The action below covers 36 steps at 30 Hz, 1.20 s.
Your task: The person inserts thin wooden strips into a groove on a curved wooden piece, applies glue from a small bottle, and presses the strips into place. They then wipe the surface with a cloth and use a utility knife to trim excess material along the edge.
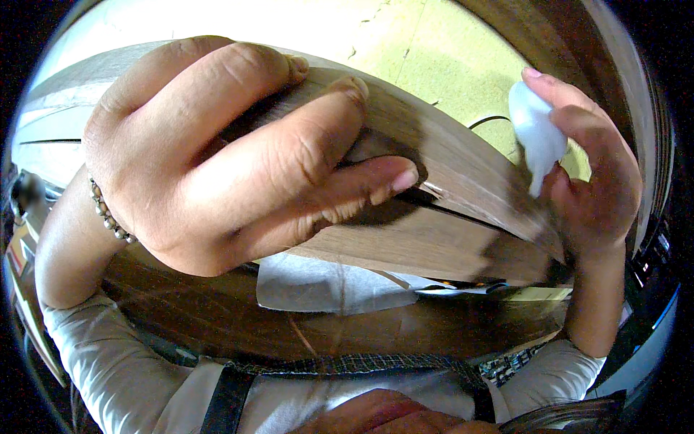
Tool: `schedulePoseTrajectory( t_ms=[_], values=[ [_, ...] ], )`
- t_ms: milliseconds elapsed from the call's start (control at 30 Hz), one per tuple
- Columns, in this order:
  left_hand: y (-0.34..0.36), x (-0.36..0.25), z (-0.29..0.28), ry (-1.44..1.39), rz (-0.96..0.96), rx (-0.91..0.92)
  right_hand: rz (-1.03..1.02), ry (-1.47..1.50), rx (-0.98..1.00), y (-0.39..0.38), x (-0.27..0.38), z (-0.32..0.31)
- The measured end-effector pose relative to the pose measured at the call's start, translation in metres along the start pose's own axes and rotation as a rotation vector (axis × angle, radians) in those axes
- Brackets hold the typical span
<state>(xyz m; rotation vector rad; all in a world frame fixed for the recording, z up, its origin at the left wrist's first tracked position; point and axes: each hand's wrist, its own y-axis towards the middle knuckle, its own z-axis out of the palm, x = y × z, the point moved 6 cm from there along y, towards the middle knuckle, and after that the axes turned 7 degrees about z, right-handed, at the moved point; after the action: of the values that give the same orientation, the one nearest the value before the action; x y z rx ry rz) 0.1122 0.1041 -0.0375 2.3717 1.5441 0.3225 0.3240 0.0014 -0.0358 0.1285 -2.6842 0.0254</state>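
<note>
My left hand (238, 145) is large in view at the left, fingers bent over the edge of a brown wood-grain panel (463, 170), thumb on its near side. A splintered, chipped spot shows on the panel just right of my thumb, above a dark gap. Below that gap runs a second wood-grain board (405, 235). At the right, my right hand (596, 170) is closed round a small whitish squeeze bottle (538, 123). Its narrow nozzle points down, close to the panel's right end. Some of my left fingertips are hidden.
Beyond the panel lies a pale yellow speckled surface (434, 65) with cracks and a thin dark cable (486, 120). A white sheet (325, 286) lies below the lower board. Dark wood (520, 22) rises at the upper right. Blurred items crowd both edges.
</note>
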Motion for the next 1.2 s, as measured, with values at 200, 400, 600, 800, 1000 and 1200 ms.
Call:
schedulePoseTrajectory(
  t_ms=[200, 400, 600, 800, 1000, 1200],
  values=[
    [0.010, -0.006, 0.002, 0.038, 0.047, 0.046, -0.138, -0.302, 0.165, -0.003, 0.018, 0.005],
    [0.009, -0.006, 0.006, 0.036, 0.024, 0.009, -0.097, -0.363, 0.193, -0.001, 0.024, 0.004],
    [0.009, -0.003, 0.003, -0.015, -0.037, 0.020, -0.150, -0.290, 0.097, 0.000, 0.024, 0.000],
    [0.006, 0.001, 0.001, -0.029, -0.129, 0.025, -0.140, -0.251, 0.048, 0.000, 0.026, -0.003],
    [0.004, -0.001, 0.001, 0.039, -0.027, 0.029, -0.179, -0.304, 0.067, 0.011, 0.039, -0.004],
    [0.000, 0.003, -0.001, 0.035, -0.064, 0.069, -0.089, -0.480, 0.198, 0.017, 0.044, -0.005]
  ],
)
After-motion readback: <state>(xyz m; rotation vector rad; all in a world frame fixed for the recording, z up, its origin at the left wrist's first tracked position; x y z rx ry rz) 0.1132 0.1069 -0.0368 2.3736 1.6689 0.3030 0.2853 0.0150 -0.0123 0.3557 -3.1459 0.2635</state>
